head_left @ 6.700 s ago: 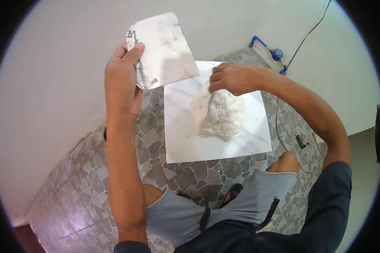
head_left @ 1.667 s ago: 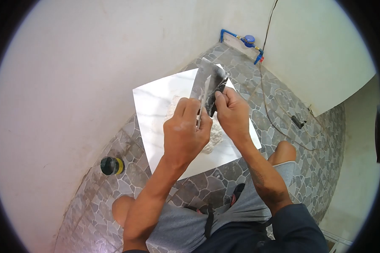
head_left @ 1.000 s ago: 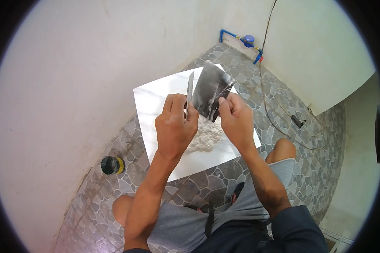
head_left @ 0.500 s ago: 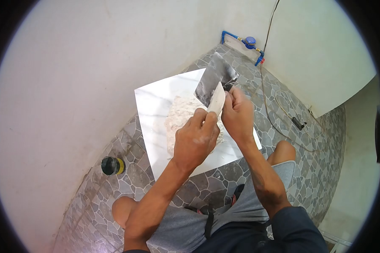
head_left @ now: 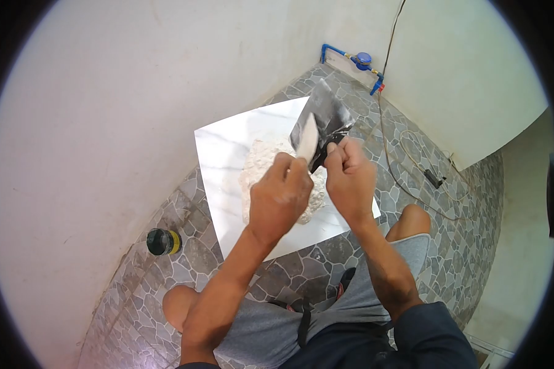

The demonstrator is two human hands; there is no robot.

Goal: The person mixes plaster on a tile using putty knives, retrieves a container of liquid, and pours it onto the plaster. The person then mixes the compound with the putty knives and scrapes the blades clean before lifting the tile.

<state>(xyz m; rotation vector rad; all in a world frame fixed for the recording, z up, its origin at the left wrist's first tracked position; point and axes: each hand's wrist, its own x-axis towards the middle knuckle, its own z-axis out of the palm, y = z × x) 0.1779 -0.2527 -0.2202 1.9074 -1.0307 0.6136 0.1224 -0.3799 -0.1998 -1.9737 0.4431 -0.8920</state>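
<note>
My left hand is closed round a narrow, pale-coated scraper blade, which lies over the face of a wider plate. That dark plate, smeared with white, is pinched by its lower right edge in my right hand. Both tools are above a white board on the floor. On the board, a mound of whitish paste is partly hidden behind my left hand.
A dark jar with a yellow band stands on the stone-patterned floor at the left. Blue piping with a meter runs along the far wall corner. A cable with a black connector lies at the right.
Compared with half a second ago, the narrow blade has shifted slightly left across the plate, and the plate a little to the right. Earlier, the two tools were apart.
</note>
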